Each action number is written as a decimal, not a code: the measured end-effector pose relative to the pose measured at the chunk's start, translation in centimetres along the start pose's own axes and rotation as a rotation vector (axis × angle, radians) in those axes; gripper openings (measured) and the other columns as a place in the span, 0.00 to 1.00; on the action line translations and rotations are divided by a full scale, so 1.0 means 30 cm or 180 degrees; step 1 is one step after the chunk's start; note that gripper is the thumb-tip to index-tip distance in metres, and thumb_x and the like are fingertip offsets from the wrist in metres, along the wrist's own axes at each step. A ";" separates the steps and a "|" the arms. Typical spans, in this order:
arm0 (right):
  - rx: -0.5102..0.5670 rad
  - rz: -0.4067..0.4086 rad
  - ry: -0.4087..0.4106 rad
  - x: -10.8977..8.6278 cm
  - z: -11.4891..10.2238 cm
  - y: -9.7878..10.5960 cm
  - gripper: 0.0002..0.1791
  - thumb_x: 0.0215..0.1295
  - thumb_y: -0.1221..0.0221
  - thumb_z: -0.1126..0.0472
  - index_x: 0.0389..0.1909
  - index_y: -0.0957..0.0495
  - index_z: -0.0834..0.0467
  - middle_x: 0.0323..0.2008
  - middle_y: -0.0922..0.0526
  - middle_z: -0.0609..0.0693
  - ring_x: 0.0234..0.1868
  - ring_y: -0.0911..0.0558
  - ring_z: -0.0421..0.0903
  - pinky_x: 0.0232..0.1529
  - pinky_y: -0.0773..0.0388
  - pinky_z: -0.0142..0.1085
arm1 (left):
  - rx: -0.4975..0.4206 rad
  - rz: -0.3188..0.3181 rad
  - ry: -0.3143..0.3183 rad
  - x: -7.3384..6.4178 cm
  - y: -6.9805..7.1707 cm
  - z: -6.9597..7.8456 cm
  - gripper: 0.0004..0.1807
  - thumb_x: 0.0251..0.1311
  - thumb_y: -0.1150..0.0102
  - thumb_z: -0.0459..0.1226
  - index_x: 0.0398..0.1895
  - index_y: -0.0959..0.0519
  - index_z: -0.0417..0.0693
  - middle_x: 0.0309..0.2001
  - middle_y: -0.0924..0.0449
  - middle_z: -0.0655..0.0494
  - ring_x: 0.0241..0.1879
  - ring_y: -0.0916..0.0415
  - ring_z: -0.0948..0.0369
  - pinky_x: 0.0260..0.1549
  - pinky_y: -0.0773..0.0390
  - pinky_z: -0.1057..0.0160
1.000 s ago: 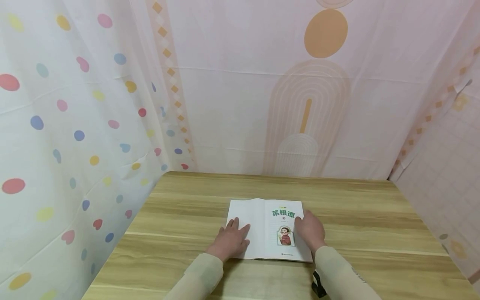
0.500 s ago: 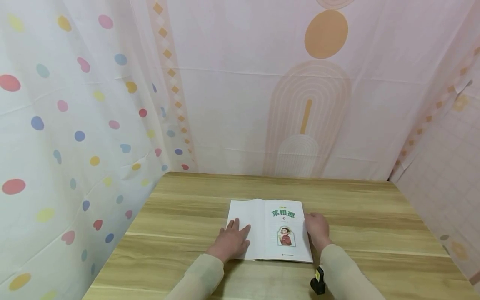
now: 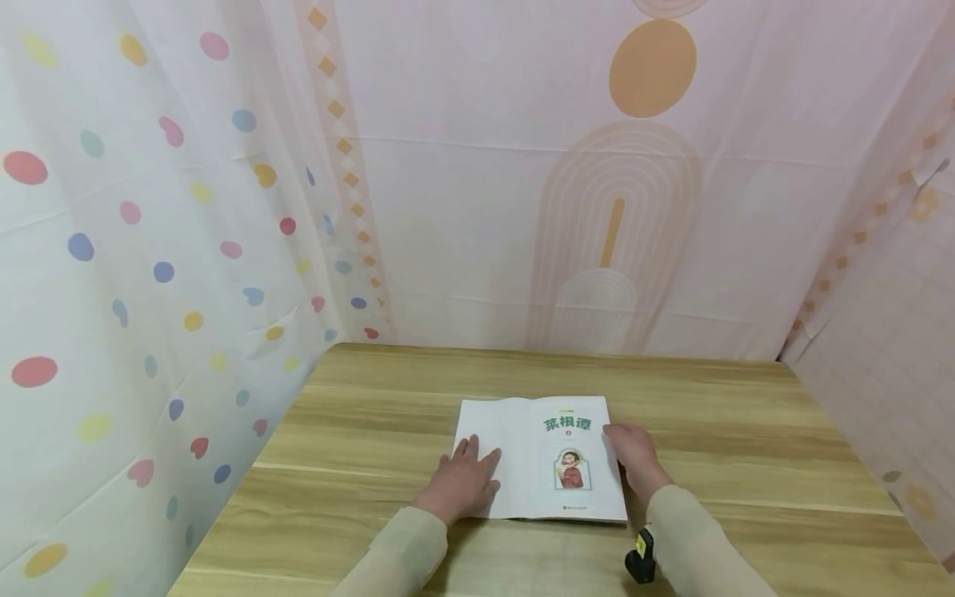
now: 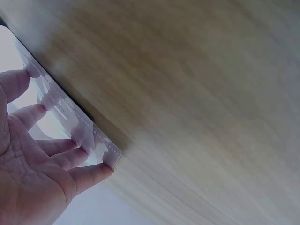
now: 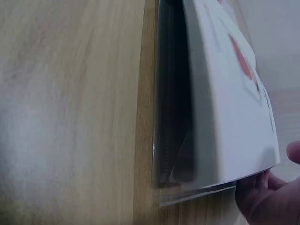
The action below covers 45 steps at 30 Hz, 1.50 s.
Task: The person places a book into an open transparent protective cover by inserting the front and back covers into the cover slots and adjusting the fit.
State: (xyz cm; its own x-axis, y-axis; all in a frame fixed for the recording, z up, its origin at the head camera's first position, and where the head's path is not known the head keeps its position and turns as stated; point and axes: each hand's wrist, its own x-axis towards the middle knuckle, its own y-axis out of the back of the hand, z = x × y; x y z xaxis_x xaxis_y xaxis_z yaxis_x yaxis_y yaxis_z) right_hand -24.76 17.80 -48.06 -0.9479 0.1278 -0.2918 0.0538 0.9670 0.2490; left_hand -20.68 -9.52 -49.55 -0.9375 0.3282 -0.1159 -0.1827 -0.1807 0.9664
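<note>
Now the right hand (image 3: 636, 456) has drawn out to the outer edge of the open book (image 3: 535, 477); a second ago its thumb lay over the printed side, near the portrait (image 3: 572, 471). Its grip is on that edge: in the right wrist view the fingers curl beneath it and the thumb stands above, though whether the thumb presses the paper I cannot tell. That same view shows the right side raised, with a dark gap under the pages; how many leaves are lifted is too blurred to count.

Across the fold, the left hand (image 3: 461, 482) has not shifted. Its fingers are spread and nearly straight on the blank left page (image 3: 513, 448), fingertips reaching the clear film (image 4: 101, 140) along the border, so it holds nothing closed.

I judge this a change from touching the page to taking up its edge, with the left hand steadying the other half. The book lies on the near part of the worktop (image 3: 358, 431), its green title (image 3: 569, 424) still showing. Just below the right sleeve (image 3: 690, 531) sits a black device (image 3: 640, 564) with a yellow patch.
</note>
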 end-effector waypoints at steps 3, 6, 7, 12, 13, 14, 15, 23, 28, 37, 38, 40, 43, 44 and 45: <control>-0.0030 -0.0123 0.0012 -0.007 -0.002 0.007 0.30 0.73 0.54 0.59 0.65 0.40 0.80 0.56 0.29 0.72 0.57 0.28 0.62 0.63 0.34 0.56 | 0.0010 0.0018 -0.0019 0.001 0.000 0.002 0.27 0.69 0.46 0.45 0.70 0.30 0.47 0.70 0.41 0.29 0.70 0.43 0.35 0.60 0.37 0.32; -0.0088 -0.0188 0.0023 -0.012 -0.010 0.013 0.28 0.74 0.54 0.59 0.63 0.37 0.78 0.48 0.24 0.66 0.46 0.23 0.54 0.49 0.24 0.46 | 0.0006 0.0038 -0.0051 0.000 0.002 0.002 0.27 0.69 0.46 0.44 0.69 0.30 0.46 0.69 0.40 0.28 0.69 0.42 0.35 0.60 0.37 0.32; -0.0099 -0.0209 0.0054 -0.014 -0.016 0.016 0.26 0.75 0.55 0.59 0.62 0.35 0.77 0.45 0.22 0.64 0.43 0.22 0.52 0.43 0.22 0.43 | 0.0001 0.0047 -0.0061 -0.001 0.004 0.002 0.27 0.69 0.46 0.44 0.69 0.30 0.46 0.69 0.40 0.28 0.69 0.42 0.35 0.60 0.37 0.32; -0.0208 -0.0215 0.0264 -0.032 -0.059 0.016 0.23 0.74 0.54 0.59 0.60 0.30 0.73 0.41 0.19 0.61 0.36 0.20 0.48 0.33 0.22 0.36 | -0.0097 0.0062 -0.0066 -0.006 0.008 -0.002 0.27 0.69 0.46 0.43 0.69 0.30 0.44 0.69 0.41 0.28 0.69 0.43 0.35 0.61 0.39 0.32; -0.0260 -0.0206 0.0319 -0.037 -0.069 0.014 0.23 0.74 0.54 0.59 0.59 0.29 0.73 0.41 0.19 0.62 0.37 0.19 0.48 0.33 0.22 0.36 | -0.0118 0.0062 -0.0064 -0.005 0.007 -0.002 0.28 0.68 0.46 0.43 0.69 0.31 0.43 0.69 0.41 0.28 0.70 0.43 0.35 0.61 0.39 0.32; -0.0305 -0.0182 0.0350 -0.041 -0.079 0.011 0.23 0.74 0.53 0.58 0.59 0.28 0.72 0.42 0.18 0.61 0.37 0.19 0.48 0.33 0.23 0.36 | -0.0142 0.0062 -0.0065 -0.004 0.007 -0.002 0.28 0.68 0.46 0.43 0.69 0.31 0.43 0.69 0.41 0.28 0.70 0.43 0.35 0.61 0.39 0.32; -0.0349 -0.0160 0.0383 -0.045 -0.088 0.008 0.23 0.75 0.53 0.57 0.59 0.28 0.71 0.42 0.18 0.61 0.38 0.20 0.48 0.34 0.23 0.36 | -0.0163 0.0059 -0.0065 -0.003 0.006 -0.001 0.29 0.68 0.46 0.43 0.70 0.32 0.42 0.70 0.41 0.28 0.70 0.44 0.35 0.61 0.39 0.32; -0.0168 -0.0067 0.0594 -0.068 -0.141 -0.041 0.20 0.74 0.50 0.59 0.56 0.25 0.70 0.42 0.18 0.63 0.36 0.19 0.48 0.32 0.22 0.35 | -0.0303 0.0138 -0.0102 -0.002 0.003 -0.005 0.33 0.68 0.48 0.42 0.72 0.37 0.37 0.70 0.43 0.28 0.71 0.46 0.36 0.63 0.39 0.35; -0.0090 -0.0044 0.0677 -0.074 -0.163 -0.065 0.17 0.73 0.49 0.61 0.51 0.23 0.71 0.40 0.18 0.63 0.32 0.19 0.46 0.29 0.22 0.34 | -0.0350 0.0265 -0.0143 0.002 0.004 -0.009 0.33 0.68 0.48 0.43 0.72 0.38 0.36 0.70 0.44 0.25 0.70 0.45 0.35 0.65 0.39 0.39; -0.0024 -0.0108 0.0726 -0.072 -0.193 -0.100 0.17 0.73 0.48 0.61 0.50 0.23 0.71 0.38 0.17 0.61 0.30 0.19 0.45 0.28 0.21 0.34 | -0.0486 0.0292 -0.0152 0.002 0.011 -0.005 0.33 0.68 0.45 0.44 0.72 0.36 0.38 0.70 0.44 0.25 0.70 0.45 0.36 0.66 0.40 0.41; -0.0024 -0.0109 0.0739 -0.073 -0.195 -0.104 0.17 0.73 0.48 0.60 0.51 0.23 0.71 0.37 0.17 0.61 0.30 0.19 0.45 0.27 0.21 0.34 | -0.0468 0.0296 -0.0173 0.003 0.012 -0.003 0.32 0.68 0.45 0.43 0.72 0.35 0.38 0.70 0.43 0.26 0.70 0.45 0.36 0.66 0.39 0.41; -0.0030 -0.0119 0.0758 -0.074 -0.198 -0.113 0.17 0.73 0.47 0.60 0.51 0.23 0.71 0.37 0.17 0.61 0.29 0.18 0.45 0.27 0.21 0.35 | -0.0418 0.0301 -0.0214 0.002 0.012 -0.002 0.30 0.68 0.46 0.43 0.70 0.33 0.40 0.69 0.42 0.26 0.70 0.44 0.36 0.64 0.38 0.40; -0.0041 -0.0156 0.0767 -0.081 -0.202 -0.124 0.19 0.73 0.48 0.60 0.53 0.24 0.72 0.38 0.17 0.61 0.30 0.18 0.45 0.28 0.20 0.35 | -0.0337 0.0299 -0.0243 0.002 0.010 -0.001 0.27 0.68 0.46 0.43 0.68 0.29 0.43 0.68 0.39 0.29 0.69 0.42 0.37 0.61 0.36 0.35; -0.0043 -0.0169 0.0772 -0.083 -0.203 -0.128 0.19 0.73 0.48 0.60 0.54 0.24 0.72 0.39 0.17 0.61 0.30 0.18 0.45 0.28 0.20 0.36 | -0.0315 0.0300 -0.0243 0.002 0.008 -0.001 0.26 0.67 0.46 0.42 0.67 0.28 0.43 0.68 0.38 0.30 0.69 0.41 0.37 0.60 0.36 0.34; -0.0036 -0.0188 0.0763 -0.084 -0.203 -0.131 0.19 0.74 0.48 0.60 0.54 0.24 0.72 0.39 0.17 0.62 0.31 0.18 0.45 0.28 0.20 0.36 | -0.0298 0.0286 -0.0223 0.003 0.006 -0.001 0.26 0.67 0.46 0.42 0.67 0.28 0.45 0.68 0.37 0.31 0.69 0.41 0.37 0.59 0.36 0.33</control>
State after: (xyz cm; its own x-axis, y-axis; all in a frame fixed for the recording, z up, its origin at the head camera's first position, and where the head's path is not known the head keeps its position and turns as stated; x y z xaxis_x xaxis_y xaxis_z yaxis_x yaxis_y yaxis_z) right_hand -24.50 12.33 -42.68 -0.9968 0.0139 -0.0791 -0.0063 0.9685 0.2487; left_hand -20.81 -9.56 -49.40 -0.9289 0.3702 -0.0105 -0.1291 -0.2970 0.9461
